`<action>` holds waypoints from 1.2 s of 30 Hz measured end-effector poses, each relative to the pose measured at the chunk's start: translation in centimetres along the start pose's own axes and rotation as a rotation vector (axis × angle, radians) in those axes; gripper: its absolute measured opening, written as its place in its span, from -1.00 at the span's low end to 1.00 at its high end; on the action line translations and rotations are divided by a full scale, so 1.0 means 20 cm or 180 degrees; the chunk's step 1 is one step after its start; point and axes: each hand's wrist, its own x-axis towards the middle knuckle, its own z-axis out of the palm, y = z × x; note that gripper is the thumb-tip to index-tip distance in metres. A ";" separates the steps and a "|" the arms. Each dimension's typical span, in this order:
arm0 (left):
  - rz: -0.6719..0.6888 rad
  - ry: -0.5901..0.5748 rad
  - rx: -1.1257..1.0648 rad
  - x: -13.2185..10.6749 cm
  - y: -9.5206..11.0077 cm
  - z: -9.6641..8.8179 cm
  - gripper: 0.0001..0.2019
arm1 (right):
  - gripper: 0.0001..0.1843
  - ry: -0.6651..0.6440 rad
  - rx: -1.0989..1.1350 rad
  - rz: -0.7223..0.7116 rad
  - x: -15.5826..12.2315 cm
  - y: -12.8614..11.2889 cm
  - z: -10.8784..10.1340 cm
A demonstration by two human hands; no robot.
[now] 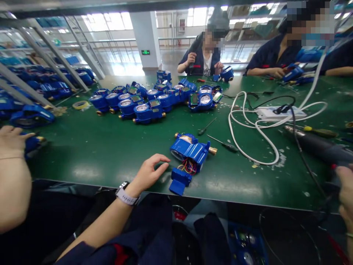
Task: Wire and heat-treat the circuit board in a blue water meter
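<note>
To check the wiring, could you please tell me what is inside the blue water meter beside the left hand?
Coloured wires show in the opening of the blue water meter; anything behind the wires is covered.

Green tabletop point(79, 147), pale pillar point(143, 33), bright windows point(110, 21), glossy light floor point(125, 68)

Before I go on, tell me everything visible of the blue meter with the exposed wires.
The blue meter lies on the green table, its round face partly showing on the left. Its casing looks like glossy plastic, with a brass-coloured fitting at each end. Thin multicoloured wires show between it and a smaller blue piece nearer the table's front edge. The left hand is beside it, open, with no clear contact.
</note>
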 end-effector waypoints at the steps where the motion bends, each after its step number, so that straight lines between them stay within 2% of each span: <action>1: -0.0036 -0.0152 -0.0005 0.03 0.02 0.02 -0.79 | -0.60 -0.0063 -0.0051 -0.0121 -0.13 -0.08 0.04; 3: -0.0141 -0.0445 0.0010 0.08 0.05 0.06 -0.80 | -0.55 -0.0259 0.0293 -0.0501 -0.39 -0.23 0.13; 4: -0.0201 -0.0571 0.0008 0.10 0.06 0.08 -0.79 | -0.56 -0.0611 0.0320 -0.0588 -0.52 -0.30 0.18; 7: -0.0320 -0.0779 -0.0103 0.12 0.07 0.12 -0.77 | -0.71 -0.1279 0.0345 -0.0666 -0.84 -0.45 0.30; 10: -0.0313 -0.0731 -0.0390 0.10 0.07 0.13 -0.76 | -0.80 -0.2080 0.0392 -0.0958 -1.05 -0.54 0.42; 13: -0.0220 -0.0556 -0.0802 0.07 0.06 0.13 -0.79 | -0.73 -0.2816 0.0547 -0.1266 -1.17 -0.60 0.55; 16: -0.0082 -0.0429 -0.1087 0.03 0.04 0.14 -0.82 | -0.63 -0.3248 0.0427 -0.1464 -1.23 -0.64 0.67; 20: -0.0105 -0.0449 -0.1473 0.01 0.01 0.15 -0.80 | -0.68 -0.3138 -0.0235 -0.1717 -1.24 -0.67 0.77; 24: -0.0237 -0.0539 -0.1674 0.02 -0.01 0.14 -0.78 | -0.84 -0.3152 -0.0562 -0.1793 -1.22 -0.71 0.81; 28: -0.0106 -0.0643 -0.1393 0.04 0.00 0.11 -0.81 | -0.88 -0.3281 -0.0764 -0.1758 -1.21 -0.75 0.82; 31: 0.0100 -0.0623 -0.1200 0.05 0.01 0.09 -0.80 | -0.88 -0.3326 -0.0411 -0.1488 -1.22 -0.77 0.82; 36: 0.0068 -0.0737 -0.1295 0.07 0.00 0.08 -0.78 | -0.86 -0.3499 0.0285 -0.0476 -1.19 -0.76 0.81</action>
